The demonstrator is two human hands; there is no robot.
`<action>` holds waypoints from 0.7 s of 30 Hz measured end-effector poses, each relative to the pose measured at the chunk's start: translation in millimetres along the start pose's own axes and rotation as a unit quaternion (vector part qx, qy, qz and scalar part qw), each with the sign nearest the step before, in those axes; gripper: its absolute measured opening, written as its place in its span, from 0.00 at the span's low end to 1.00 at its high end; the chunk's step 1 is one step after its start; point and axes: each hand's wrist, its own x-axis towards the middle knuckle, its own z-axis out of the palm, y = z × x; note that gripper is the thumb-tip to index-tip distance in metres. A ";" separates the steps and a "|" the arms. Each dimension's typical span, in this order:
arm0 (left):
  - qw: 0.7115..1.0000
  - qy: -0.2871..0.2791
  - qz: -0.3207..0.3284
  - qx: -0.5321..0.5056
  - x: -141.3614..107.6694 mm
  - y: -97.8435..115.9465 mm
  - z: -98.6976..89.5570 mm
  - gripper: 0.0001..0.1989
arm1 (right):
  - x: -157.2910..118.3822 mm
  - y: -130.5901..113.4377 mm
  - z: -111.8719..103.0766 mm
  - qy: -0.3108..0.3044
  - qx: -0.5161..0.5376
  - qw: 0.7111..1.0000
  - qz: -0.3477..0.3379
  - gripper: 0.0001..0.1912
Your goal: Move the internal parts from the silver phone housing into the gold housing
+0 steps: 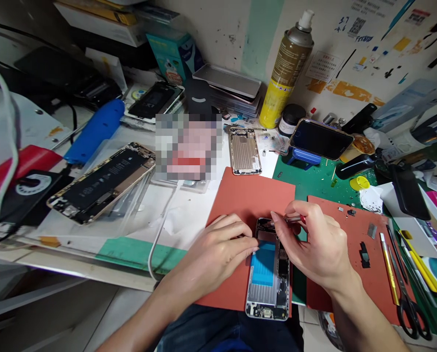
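An opened phone housing [265,296] lies on an orange-red mat [236,195], its far end turned slightly away from me. A bright blue sheet [263,264] covers part of its silvery inside, and a circuit board runs along the right side. My left hand [227,244] holds the housing's left edge, fingers bent and close together. Above the far end, my right hand [313,239] pinches a slim metal tool [293,219] with a red end. The tool's tip reaches the top part of the housing; the exact contact point is too small to make out.
Another opened phone [104,181] with a black battery lies left; a bare gold back shell [245,151] is ahead. A spray can [286,73] and a propped phone [321,139] stand behind. Scissors [405,293] and small parts lie right. A white cable [163,230] hangs over the table edge.
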 end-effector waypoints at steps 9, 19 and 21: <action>1.000 -0.020 -0.005 0.014 1.6 2.9 -2.9 0.12 | 0.8 -2.9 -5.0 -0.065 0.026 0.997 -0.036 0.07; 1.000 -0.017 0.000 0.009 0.1 1.1 -1.1 0.08 | 1.3 -0.3 -7.9 -0.075 0.043 0.996 -0.006 0.09; 1.000 -0.017 -0.001 0.010 0.2 0.9 -1.2 0.08 | 1.5 0.2 -6.6 -0.056 0.022 0.998 -0.018 0.09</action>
